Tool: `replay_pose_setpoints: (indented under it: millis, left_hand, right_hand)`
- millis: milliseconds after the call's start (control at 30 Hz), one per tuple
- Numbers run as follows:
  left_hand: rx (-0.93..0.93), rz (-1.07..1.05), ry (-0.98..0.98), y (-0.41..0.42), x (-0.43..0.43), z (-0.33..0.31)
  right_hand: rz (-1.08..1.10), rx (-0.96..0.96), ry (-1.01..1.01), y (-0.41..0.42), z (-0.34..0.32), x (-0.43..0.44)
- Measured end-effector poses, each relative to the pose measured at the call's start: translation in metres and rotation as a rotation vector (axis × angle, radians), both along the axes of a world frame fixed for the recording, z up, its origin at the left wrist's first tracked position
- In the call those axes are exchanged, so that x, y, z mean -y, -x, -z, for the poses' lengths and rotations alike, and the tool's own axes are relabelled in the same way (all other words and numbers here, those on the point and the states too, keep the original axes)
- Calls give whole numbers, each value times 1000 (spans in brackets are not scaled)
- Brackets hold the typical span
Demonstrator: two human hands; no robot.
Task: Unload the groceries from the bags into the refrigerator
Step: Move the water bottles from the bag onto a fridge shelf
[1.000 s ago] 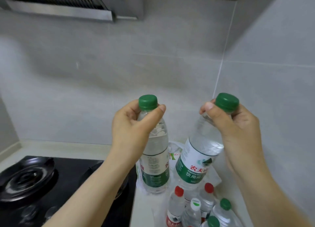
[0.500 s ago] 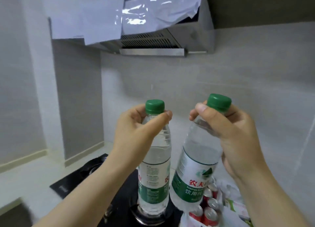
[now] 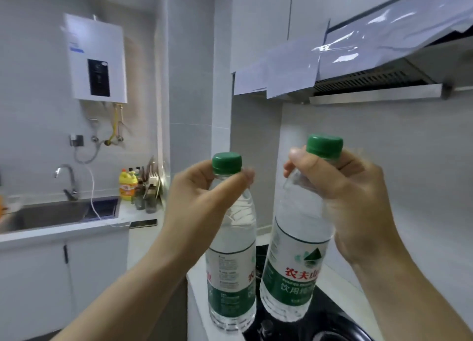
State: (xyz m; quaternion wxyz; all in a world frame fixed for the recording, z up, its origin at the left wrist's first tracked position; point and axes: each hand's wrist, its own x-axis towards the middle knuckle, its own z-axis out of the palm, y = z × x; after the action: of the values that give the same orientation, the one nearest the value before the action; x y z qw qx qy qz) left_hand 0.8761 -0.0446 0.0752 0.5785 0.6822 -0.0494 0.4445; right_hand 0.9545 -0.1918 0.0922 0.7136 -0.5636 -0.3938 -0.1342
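Still held up in the air in front of the person, the two water bottles are side by side and just apart. The left bottle (image 3: 231, 238) hangs upright and the right bottle (image 3: 294, 271) tilts, its base toward the other, its red and green label facing the camera. Both are clear, full and sealed with green caps. The left hand (image 3: 202, 202) grips its bottle at the neck, thumb across the front just under the cap (image 3: 227, 162) and fingers curled behind. The right hand (image 3: 358, 202) is wrapped round the shoulder of its bottle below the cap (image 3: 324, 146), thumb in front. Neither grip has changed over the last second.

What has changed is the view, which has swung left. The groceries seen low in the earlier frames, first small bottles and then red-topped cans, are now out of sight. The bottles' bases now appear over the left edge of the black hob (image 3: 325, 315) and the white worktop (image 3: 197, 302) beside it.

The range hood (image 3: 371, 84), with loose protective film hanging from its front, has slid to the upper right. On the left, new things have come into view:
- a steel sink (image 3: 51, 215) with a tap (image 3: 67, 178)
- a yellow detergent bottle (image 3: 126, 184) at the sink's right end
- a dark phone (image 3: 143, 223) lying flat on the counter with a white cable running to it
- a white water heater (image 3: 96, 59) on the wall above
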Motion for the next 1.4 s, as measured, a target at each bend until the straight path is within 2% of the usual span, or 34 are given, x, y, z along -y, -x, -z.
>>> replay_pose_setpoints:
  millis: [267, 833, 1200, 1400]
  left_hand:
    - [8, -246, -28, 73, -76, -12]
    - [14, -782, -22, 254, -204, -21]
    - [46, -1239, 5, 319, -224, -20]
    - [-9, -1496, 5, 349, -209, -11]
  right_hand:
    - [-247, 25, 0, 39, -10, -100]
    - [-738, -26, -37, 175, -19, -302]
    - [-1272, -65, -43, 233, -19, -398]
    - [-1536, -61, -19, 271, -11, -421]
